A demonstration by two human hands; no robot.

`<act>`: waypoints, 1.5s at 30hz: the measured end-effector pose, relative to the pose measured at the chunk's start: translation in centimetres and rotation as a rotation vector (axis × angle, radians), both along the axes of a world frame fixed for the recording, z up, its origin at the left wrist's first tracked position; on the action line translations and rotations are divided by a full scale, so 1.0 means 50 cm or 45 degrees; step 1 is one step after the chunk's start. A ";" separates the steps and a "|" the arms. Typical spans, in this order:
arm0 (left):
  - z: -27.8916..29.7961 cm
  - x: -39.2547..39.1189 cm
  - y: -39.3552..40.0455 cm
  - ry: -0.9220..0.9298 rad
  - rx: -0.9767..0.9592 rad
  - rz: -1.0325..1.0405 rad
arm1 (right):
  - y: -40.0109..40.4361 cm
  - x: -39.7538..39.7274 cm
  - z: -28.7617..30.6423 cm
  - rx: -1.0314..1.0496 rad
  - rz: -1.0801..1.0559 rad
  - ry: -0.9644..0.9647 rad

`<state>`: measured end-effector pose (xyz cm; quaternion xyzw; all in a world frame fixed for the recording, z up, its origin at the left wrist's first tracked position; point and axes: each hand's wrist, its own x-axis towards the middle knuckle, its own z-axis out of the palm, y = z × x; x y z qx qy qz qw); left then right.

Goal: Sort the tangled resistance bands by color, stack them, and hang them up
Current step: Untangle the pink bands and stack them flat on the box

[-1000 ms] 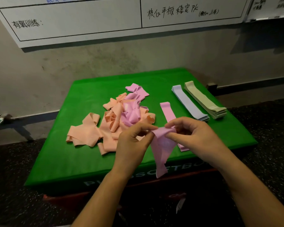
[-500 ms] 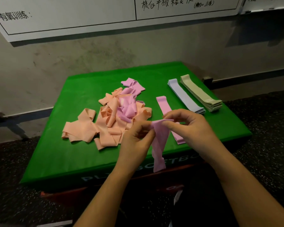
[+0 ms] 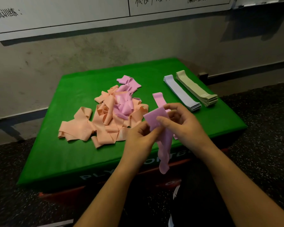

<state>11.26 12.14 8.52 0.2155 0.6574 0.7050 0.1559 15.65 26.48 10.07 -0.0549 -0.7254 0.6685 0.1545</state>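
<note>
Over the near edge of the green pad [image 3: 69,154], I am pinching one pink band [image 3: 156,117] with both hands. My left hand [image 3: 140,139] is gripping its lower fold with curled fingers; my right hand [image 3: 182,122] is curling round its upper end from the right. Its tail is dangling past the pad's front. Both forearms are reaching in from below.

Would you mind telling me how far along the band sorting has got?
Done: a lavender stack and a sage-green stack lie flat on the green mat. In hand: the left hand and right hand hold one pink band, beside the flat pink strip. Left: the tangled pile of peach and pink bands, and all hanging.
</note>
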 end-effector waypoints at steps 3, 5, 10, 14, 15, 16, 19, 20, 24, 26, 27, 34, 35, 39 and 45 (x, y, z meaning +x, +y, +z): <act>0.009 -0.017 0.001 -0.163 0.052 0.092 | 0.007 0.008 -0.040 -0.057 0.075 -0.094; 0.016 -0.029 -0.001 -0.288 0.126 0.123 | 0.014 0.011 -0.074 -0.011 0.067 -0.124; 0.021 -0.062 -0.020 -0.345 0.168 0.218 | 0.022 0.017 -0.138 0.064 0.059 -0.221; 0.001 -0.097 -0.045 -0.299 0.090 0.367 | 0.012 0.025 -0.145 0.077 0.101 -0.266; -0.004 -0.103 -0.051 -0.293 0.063 0.397 | 0.010 0.027 -0.144 0.067 0.129 -0.281; -0.009 -0.109 -0.057 -0.287 0.046 0.415 | 0.009 0.030 -0.144 0.041 0.176 -0.291; -0.014 -0.125 -0.074 -0.294 0.035 0.454 | 0.009 0.037 -0.145 -0.052 0.348 -0.366; -0.015 -0.131 -0.078 -0.281 0.026 0.461 | 0.011 0.038 -0.150 -0.069 0.393 -0.403; -0.016 -0.148 -0.089 -0.233 0.009 0.479 | 0.013 0.039 -0.163 -0.043 0.496 -0.411; -0.019 -0.156 -0.092 -0.220 -0.019 0.489 | 0.014 0.043 -0.163 -0.018 0.530 -0.383; -0.022 -0.160 -0.094 -0.220 -0.036 0.491 | 0.013 0.043 -0.163 -0.030 0.531 -0.372; -0.038 -0.167 -0.097 -0.225 -0.044 0.529 | -0.001 0.026 -0.173 -0.534 0.187 -0.187; -0.040 -0.166 -0.095 -0.221 -0.050 0.527 | -0.003 0.024 -0.172 -0.505 0.130 -0.197; -0.051 -0.165 -0.082 -0.203 -0.085 0.510 | -0.014 0.018 -0.176 -0.446 -0.031 -0.212; -0.070 -0.166 -0.070 -0.220 -0.105 0.497 | -0.019 0.032 -0.173 -0.855 0.016 -0.242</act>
